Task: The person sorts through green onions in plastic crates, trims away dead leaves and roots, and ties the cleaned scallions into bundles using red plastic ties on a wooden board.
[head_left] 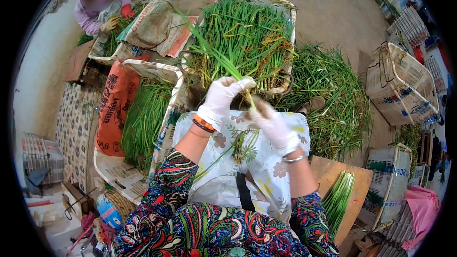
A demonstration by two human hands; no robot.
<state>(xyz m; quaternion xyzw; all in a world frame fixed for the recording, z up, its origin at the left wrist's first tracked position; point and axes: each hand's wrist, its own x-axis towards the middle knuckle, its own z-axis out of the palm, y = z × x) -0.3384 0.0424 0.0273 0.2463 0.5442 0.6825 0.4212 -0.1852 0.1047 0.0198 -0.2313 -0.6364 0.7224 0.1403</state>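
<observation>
My left hand (223,96), in a white glove, is closed round a small bunch of garlic chives (223,62); the green leaves point up and to the left. Below it, the pale stem ends reach the fingers of my right hand (273,124), also gloved and somewhat blurred, which pinch them. Trimmed scraps of leaf (243,145) lie on the flowered apron (214,154) across my lap. Just beyond my hands stands a white crate (293,33) packed with upright chives (245,28), some yellowed near the base.
A loose heap of greens (328,100) covers the floor at right. Cleaned chives (340,197) rest on a wooden board (354,173). At left, another crate (166,135) holds chives beside a red sack (114,109). A co-worker (97,7) handles greens at upper left. An open crate (400,83) stands far right.
</observation>
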